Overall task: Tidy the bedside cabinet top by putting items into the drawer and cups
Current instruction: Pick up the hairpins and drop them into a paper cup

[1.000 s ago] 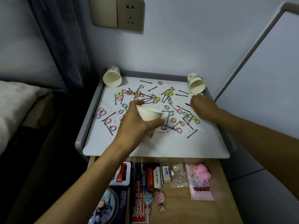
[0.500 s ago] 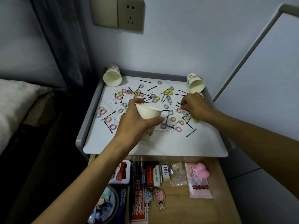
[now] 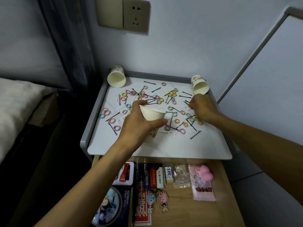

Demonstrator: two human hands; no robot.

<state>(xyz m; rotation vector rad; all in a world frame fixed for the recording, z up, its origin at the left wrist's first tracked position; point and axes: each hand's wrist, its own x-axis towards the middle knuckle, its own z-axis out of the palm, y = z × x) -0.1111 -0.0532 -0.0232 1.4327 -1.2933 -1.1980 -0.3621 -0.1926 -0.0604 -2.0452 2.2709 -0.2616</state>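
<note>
The left hand (image 3: 139,123) grips a paper cup (image 3: 152,114) over the middle of the cabinet top (image 3: 164,149). The thumb is on the near wall, the fingers wrap the far side, and the mouth is tipped toward 3 o'clock. That tilt looks meant to offer the opening to the right hand (image 3: 203,108), which is working at about 2 o'clock from the cup. Its fingers (image 3: 191,104) are bunched together and curled down into the clutter, and I cannot tell whether they have anything pinched. The things to be tidied lie scattered over most of the white top, thickest from the centre out to 12 and 3 o'clock. They are pastel hair ties (image 3: 116,128), black bobby pins (image 3: 195,137) and what look like white floss picks (image 3: 172,136). A second cup (image 3: 116,78) lies on its side in the 11 o'clock corner. A third cup (image 3: 200,86) lies likewise at 1 o'clock, just beyond the right hand. Both are probably spares for sorting by kind. A raised grey rim (image 3: 91,128) should keep small pieces from sliding off. At 6 o'clock the wooden drawer (image 3: 188,210) stands open, holding an eraser (image 3: 168,175), a pink sponge (image 3: 207,175) and keychain figures (image 3: 162,199). A wall socket (image 3: 136,15) sits at 12 o'clock, a curtain (image 3: 65,38) at 10 and a bed (image 3: 16,104) at 9.
</note>
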